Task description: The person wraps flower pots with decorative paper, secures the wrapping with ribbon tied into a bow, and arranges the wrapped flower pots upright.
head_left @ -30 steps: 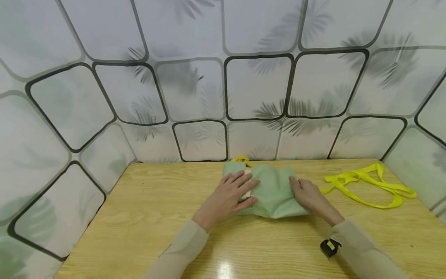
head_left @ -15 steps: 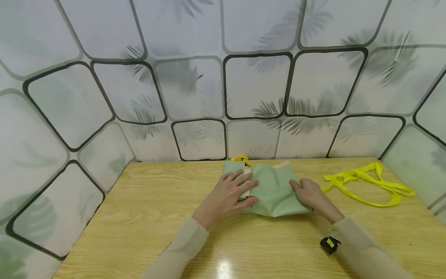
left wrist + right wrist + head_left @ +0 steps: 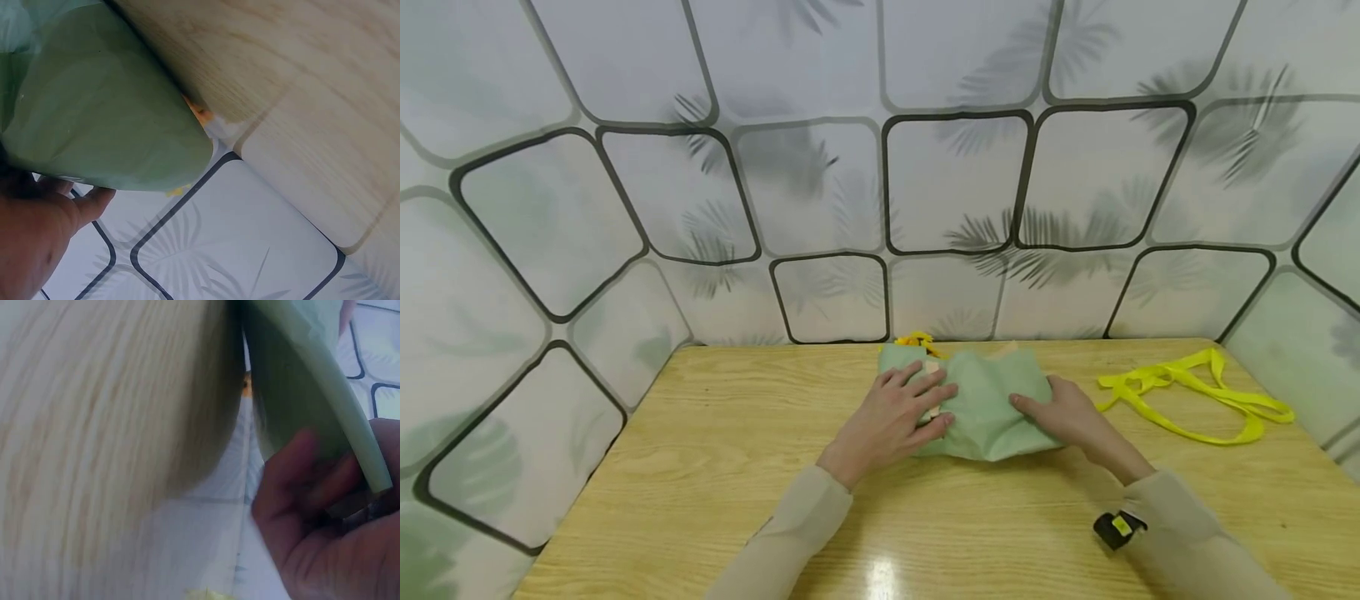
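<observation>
Across the table [image 3: 700, 467], your left hand [image 3: 891, 421] lies spread on the sheet [image 3: 988, 417]; your right hand [image 3: 1069, 417] apparently pinches its edge.

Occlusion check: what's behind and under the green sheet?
Behind the green sheet: part of a yellow-orange flower-like thing, then the patterned wall. Under its right edge: fingers of the right hand. Anything else underneath is covered and can't be seen.

Sleeved forearms [image 3: 782, 533] extended forward. Left grip [image 3: 889, 417]: palm down, fingers spread. Right grip [image 3: 1070, 414]: thumb above, fingers curled beneath, apparently pinching; wrist view blurred.
</observation>
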The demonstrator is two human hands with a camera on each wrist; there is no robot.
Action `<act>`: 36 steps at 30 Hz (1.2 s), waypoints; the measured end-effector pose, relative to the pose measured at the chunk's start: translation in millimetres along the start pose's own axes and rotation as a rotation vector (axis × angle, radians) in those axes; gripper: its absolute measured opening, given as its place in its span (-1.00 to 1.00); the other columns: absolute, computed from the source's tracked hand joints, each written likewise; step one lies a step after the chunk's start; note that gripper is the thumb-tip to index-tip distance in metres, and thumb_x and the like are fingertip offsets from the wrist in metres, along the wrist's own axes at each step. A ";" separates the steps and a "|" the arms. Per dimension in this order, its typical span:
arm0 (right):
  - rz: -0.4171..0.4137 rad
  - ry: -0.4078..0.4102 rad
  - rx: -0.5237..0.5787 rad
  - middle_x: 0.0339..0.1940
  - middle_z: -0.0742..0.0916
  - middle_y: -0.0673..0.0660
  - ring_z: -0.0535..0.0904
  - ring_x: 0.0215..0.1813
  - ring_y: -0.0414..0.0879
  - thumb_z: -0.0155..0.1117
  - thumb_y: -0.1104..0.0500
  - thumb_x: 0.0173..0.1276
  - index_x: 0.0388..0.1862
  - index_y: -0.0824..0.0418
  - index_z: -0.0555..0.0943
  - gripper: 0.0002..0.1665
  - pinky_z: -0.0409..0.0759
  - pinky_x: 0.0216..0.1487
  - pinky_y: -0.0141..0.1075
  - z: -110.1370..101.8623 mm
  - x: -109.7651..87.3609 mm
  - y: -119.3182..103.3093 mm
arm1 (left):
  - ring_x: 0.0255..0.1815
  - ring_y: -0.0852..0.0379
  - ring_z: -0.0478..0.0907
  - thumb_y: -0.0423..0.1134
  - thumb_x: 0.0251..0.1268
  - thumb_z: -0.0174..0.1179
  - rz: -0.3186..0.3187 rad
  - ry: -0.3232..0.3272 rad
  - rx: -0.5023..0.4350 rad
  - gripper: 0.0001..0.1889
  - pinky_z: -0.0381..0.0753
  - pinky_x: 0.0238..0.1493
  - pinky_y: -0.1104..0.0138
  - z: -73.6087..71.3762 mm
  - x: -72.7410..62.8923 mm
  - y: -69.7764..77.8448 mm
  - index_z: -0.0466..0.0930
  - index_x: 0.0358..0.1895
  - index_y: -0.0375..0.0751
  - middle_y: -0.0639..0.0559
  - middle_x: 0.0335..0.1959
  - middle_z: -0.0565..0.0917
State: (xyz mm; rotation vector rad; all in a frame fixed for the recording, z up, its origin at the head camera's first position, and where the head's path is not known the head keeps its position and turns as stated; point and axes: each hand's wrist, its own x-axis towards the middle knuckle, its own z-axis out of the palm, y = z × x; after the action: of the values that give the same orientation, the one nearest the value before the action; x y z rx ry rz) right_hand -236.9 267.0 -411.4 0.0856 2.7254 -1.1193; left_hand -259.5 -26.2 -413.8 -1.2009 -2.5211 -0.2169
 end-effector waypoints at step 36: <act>-0.037 0.112 0.150 -0.38 0.67 0.13 0.60 -0.49 -0.11 -0.02 -0.18 0.65 0.23 0.45 0.41 -0.32 0.59 -0.43 -0.21 -9.8 -7.7 -41.5 | 0.50 -0.16 0.40 0.29 0.52 0.00 -0.021 -0.003 0.034 -0.53 0.48 0.37 -0.09 -1.0 3.4 5.7 0.66 0.20 0.16 0.19 0.36 0.61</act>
State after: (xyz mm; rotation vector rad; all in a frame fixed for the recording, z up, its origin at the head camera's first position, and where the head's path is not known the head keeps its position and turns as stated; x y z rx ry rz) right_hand -236.1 244.4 -374.4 0.1240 2.7455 -1.3675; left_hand -256.9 -20.4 -411.7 -1.1627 -2.5311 -0.1772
